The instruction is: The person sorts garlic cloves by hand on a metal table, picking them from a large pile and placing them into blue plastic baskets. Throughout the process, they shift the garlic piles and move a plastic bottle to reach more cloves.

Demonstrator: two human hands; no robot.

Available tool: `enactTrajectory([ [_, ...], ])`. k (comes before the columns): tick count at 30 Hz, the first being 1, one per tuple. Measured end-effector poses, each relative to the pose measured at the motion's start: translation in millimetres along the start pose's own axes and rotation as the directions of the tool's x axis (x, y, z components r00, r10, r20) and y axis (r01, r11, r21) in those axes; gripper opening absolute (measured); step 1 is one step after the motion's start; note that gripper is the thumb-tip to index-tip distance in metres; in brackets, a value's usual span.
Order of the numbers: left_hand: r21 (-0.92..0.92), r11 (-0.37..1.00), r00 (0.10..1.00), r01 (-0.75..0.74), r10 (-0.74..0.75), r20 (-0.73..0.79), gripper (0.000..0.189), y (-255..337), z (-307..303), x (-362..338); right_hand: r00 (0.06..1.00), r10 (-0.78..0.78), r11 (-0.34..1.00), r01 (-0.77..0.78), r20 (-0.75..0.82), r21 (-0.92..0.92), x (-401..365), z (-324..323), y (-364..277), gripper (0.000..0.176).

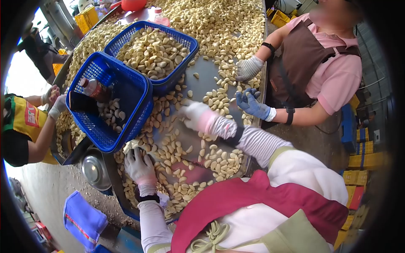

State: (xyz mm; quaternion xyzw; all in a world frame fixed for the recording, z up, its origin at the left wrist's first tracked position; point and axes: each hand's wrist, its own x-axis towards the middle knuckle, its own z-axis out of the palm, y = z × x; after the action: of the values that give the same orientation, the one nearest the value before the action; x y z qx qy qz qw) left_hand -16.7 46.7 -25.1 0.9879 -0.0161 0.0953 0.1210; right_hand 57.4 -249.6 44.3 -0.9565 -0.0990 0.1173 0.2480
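Observation:
Peeled garlic cloves (pixel 177 154) lie scattered over the metal table (pixel 201 78). My left hand (pixel 140 167), in a pale glove, rests among cloves near the table's left edge, its fingers stretched apart. Farther in, my right hand (pixel 197 117) hangs over the cloves, gloved and smeared by motion, so its fingers cannot be made out. Just beyond my left hand sits a blue basket (pixel 148 103) with some cloves, a bottle (pixel 95 89) and a flat black item (pixel 83 103) inside. Behind it, a second blue basket (pixel 193 45) is heaped with cloves.
A co-worker (pixel 303 63) stands at the right edge, two gloved hands by the cloves. Another person (pixel 31 122) works at the left. A big clove pile (pixel 211 21) covers the far end. A round metal lid (pixel 96 170) and purple cloth-like item (pixel 85 219) are at lower left.

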Motion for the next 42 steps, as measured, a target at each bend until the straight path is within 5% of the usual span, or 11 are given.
enactTrajectory([
  [6,0.002,1.000,1.000,0.008,-0.008,-0.007,0.043,-4,7,0,0.746,-0.557,0.792,0.610,0.366,-0.038,-41,52,-43,0.015],
  [12,-0.003,1.000,1.000,-0.005,0.005,-0.019,0.044,-9,9,-2,0.573,-0.617,0.653,0.755,0.540,-0.055,-72,109,-98,0.024],
  [18,-0.006,1.000,0.999,0.000,-0.001,-0.037,0.044,-8,12,-1,0.641,-0.504,0.824,0.558,0.578,0.099,-58,84,-90,0.015],
  [19,-0.011,1.000,0.999,0.003,-0.003,-0.041,0.044,-9,13,1,0.760,-0.484,0.875,0.414,0.434,0.250,-50,77,-74,0.022],
  [20,-0.013,1.000,0.999,-0.004,0.004,-0.052,0.044,-10,13,2,0.839,-0.230,0.913,0.010,0.494,0.407,-43,29,-77,0.023],
  [23,-0.022,1.000,0.999,-0.017,0.016,-0.043,0.042,-7,7,-2,0.969,-0.245,0.921,0.220,0.040,0.322,3,52,-12,0.017],
  [28,-0.038,0.999,0.999,0.012,-0.014,-0.046,0.038,-3,4,1,0.961,-0.218,0.947,0.251,0.173,-0.201,13,73,-1,0.032],
  [33,-0.051,0.999,0.997,0.012,-0.016,-0.069,0.036,-3,5,2,0.921,-0.019,0.933,-0.124,0.388,0.339,-4,46,-8,0.034],
  [35,-0.044,0.999,0.999,0.015,-0.017,-0.049,0.037,-2,7,2,0.803,-0.267,0.876,-0.029,0.533,0.482,-20,46,-30,0.033],
  [37,-0.031,0.999,0.998,0.027,-0.028,-0.058,0.037,-3,7,1,0.695,-0.571,0.810,0.387,0.438,0.441,-40,94,-49,0.026],
  [42,-0.036,0.999,0.998,0.011,-0.013,-0.055,0.038,-5,9,3,0.650,-0.512,0.794,0.608,0.561,0.019,-84,135,-86,0.016],
])
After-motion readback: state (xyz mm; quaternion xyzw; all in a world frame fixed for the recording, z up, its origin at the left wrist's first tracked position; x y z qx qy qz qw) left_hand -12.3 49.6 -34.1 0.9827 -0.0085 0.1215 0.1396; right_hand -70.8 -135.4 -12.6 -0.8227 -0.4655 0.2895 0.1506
